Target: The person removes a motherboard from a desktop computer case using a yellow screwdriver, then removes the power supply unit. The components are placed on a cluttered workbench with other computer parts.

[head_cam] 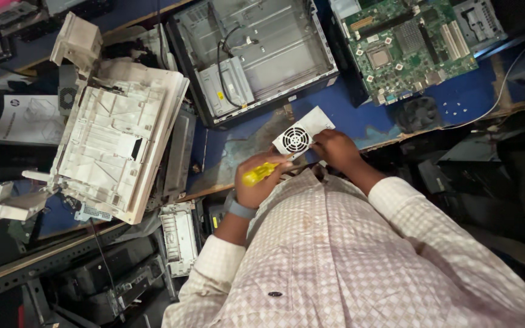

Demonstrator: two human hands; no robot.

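Only one view was given, taken from a camera worn on the head and aimed steeply downward over the checked shirt (pixel 347 261) onto the blue workbench (pixel 463 97). The hands were seen close beneath the lens at mid-frame, while the bench's far items were laid toward the upper edge. No second view was supplied, so nothing was shared.

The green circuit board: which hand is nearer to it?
Right. The right hand, on the power supply unit, lies just below the green circuit board; the left hand is farther left.
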